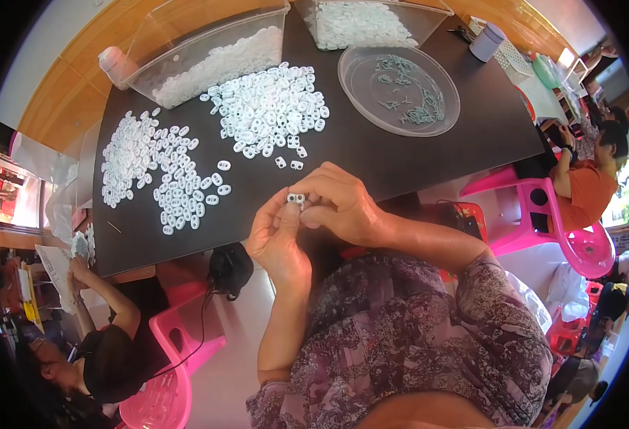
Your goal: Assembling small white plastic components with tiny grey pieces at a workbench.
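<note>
Between both hands, just off the table's near edge, is a small white oval plastic piece with two holes (296,198). My left hand (280,239) pinches it between thumb and fingers. From the right, my right hand (343,204) closes on the same piece, its fingertips partly hidden. Beyond the hands lies a large heap of white two-holed pieces (268,107), a few of them loose at its near side. Further left, more white oval pieces (179,189) are spread out. A round clear tray (361,107) at the right holds small grey-green pin-like parts (422,111).
Two clear bins (211,64) (364,25) of white pieces stand at the back of the dark table (372,161). A lidded cup (487,43) is at the far right, a pinkish bottle (116,66) at the back left. People sit on both sides by pink chairs (175,386).
</note>
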A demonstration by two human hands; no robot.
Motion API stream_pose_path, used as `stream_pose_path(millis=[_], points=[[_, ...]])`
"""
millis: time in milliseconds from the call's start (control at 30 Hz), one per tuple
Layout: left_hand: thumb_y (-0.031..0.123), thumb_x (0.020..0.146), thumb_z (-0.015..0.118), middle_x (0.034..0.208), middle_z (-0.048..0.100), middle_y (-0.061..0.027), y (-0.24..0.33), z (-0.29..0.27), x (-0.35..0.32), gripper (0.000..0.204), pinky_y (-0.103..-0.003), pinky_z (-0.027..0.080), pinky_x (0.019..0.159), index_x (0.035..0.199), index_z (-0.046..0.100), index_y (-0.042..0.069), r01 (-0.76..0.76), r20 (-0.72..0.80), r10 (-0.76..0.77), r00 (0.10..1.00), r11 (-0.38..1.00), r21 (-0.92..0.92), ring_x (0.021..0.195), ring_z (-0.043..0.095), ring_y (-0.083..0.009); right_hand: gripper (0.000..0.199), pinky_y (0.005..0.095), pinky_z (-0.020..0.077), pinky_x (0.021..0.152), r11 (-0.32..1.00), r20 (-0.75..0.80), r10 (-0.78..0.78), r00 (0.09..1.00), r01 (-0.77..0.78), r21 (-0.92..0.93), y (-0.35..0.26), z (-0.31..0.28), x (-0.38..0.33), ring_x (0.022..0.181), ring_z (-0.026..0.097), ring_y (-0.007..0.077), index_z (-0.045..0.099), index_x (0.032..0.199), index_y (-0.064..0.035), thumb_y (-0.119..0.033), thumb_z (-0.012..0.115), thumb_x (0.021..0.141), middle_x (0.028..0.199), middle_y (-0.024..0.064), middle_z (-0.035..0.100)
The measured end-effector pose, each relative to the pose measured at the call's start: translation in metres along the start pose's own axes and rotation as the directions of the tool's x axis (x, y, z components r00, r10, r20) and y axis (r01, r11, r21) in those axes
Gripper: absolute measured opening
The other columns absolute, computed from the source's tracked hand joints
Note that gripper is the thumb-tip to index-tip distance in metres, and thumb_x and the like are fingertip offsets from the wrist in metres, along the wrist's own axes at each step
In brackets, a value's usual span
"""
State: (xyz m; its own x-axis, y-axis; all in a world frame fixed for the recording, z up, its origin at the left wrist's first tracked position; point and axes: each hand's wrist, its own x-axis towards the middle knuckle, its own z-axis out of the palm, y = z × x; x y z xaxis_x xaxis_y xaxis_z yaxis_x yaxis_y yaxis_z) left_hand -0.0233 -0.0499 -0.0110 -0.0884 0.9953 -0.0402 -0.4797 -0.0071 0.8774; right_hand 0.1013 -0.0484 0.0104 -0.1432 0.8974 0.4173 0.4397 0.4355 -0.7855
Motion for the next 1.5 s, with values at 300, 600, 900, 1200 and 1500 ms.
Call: stream_pose_path(millis=[300, 600, 900, 1200, 1500], points=[[0.001, 0.084, 0.061, 0.09, 0.064, -0.0113, 0.007, 0.0, -0.006, 0.021, -0.025, 0.051, 0.072, 0.103, 0.058, -0.009, 0.107, 0.0, -0.107, 0.994, 0.991, -0.082, 0.079, 0.061, -0.0144, 0.028, 0.0319, 0.0447, 0.059, 0.945, -0.129, -0.289, 0.949, 0.261, -0.195, 0.004, 0.0, -0.001, 0.068, 0.053, 0.0236, 0.061, 0.094, 0.0017, 0.001, 0.066, 0.066, 0.083, 0.0102, 0.061], [0.001, 0.086, 0.059, 0.086, 0.06, -0.0064, 0.002, -0.001, -0.012, 0.016, -0.023, 0.045, 0.06, 0.101, 0.062, -0.005, -0.058, 0.089, 0.061, 0.994, 0.998, -0.037, 0.069, 0.053, -0.01, 0.027, 0.0318, 0.0446, 0.061, 0.923, -0.153, -0.372, 0.916, 0.347, -0.167, 0.004, 0.0, -0.008, 0.069, 0.053, 0.0243, 0.061, 0.094, 0.0024, 0.001, 0.065, 0.068, 0.086, 0.0111, 0.062], [0.008, 0.091, 0.055, 0.087, 0.058, -0.005, -0.008, 0.0, -0.018, 0.02, -0.02, 0.043, 0.061, 0.104, 0.059, -0.006, -0.314, 0.077, 0.306, 0.949, 0.943, 0.115, 0.067, 0.049, -0.0084, 0.03, 0.0309, 0.0444, 0.058, 0.954, -0.242, -0.3, 0.923, 0.29, -0.078, -0.004, 0.007, -0.012, 0.067, 0.054, 0.0231, 0.06, 0.095, 0.004, 0.005, 0.065, 0.065, 0.083, 0.0119, 0.062], [0.018, 0.091, 0.057, 0.087, 0.051, -0.0015, -0.013, 0.002, -0.019, 0.024, -0.022, 0.039, 0.068, 0.103, 0.059, -0.002, -0.406, 0.065, 0.401, 0.914, 0.907, 0.111, 0.077, 0.046, -0.0082, 0.032, 0.0319, 0.0441, 0.056, 0.92, -0.303, -0.391, 0.869, 0.371, -0.121, -0.001, 0.015, -0.013, 0.065, 0.053, 0.0252, 0.059, 0.093, 0.0049, 0.006, 0.067, 0.062, 0.081, 0.0142, 0.06], [0.02, 0.094, 0.053, 0.087, 0.049, -0.0027, -0.024, -0.006, -0.018, 0.024, -0.022, 0.038, 0.067, 0.099, 0.057, -0.003, -0.378, 0.081, 0.371, 0.925, 0.92, 0.106, 0.078, 0.044, -0.009, 0.03, 0.0322, 0.0436, 0.055, 0.916, -0.281, -0.402, 0.871, 0.378, -0.138, 0.002, 0.018, -0.012, 0.064, 0.053, 0.0265, 0.058, 0.091, 0.0044, 0.007, 0.066, 0.062, 0.08, 0.0143, 0.059]])
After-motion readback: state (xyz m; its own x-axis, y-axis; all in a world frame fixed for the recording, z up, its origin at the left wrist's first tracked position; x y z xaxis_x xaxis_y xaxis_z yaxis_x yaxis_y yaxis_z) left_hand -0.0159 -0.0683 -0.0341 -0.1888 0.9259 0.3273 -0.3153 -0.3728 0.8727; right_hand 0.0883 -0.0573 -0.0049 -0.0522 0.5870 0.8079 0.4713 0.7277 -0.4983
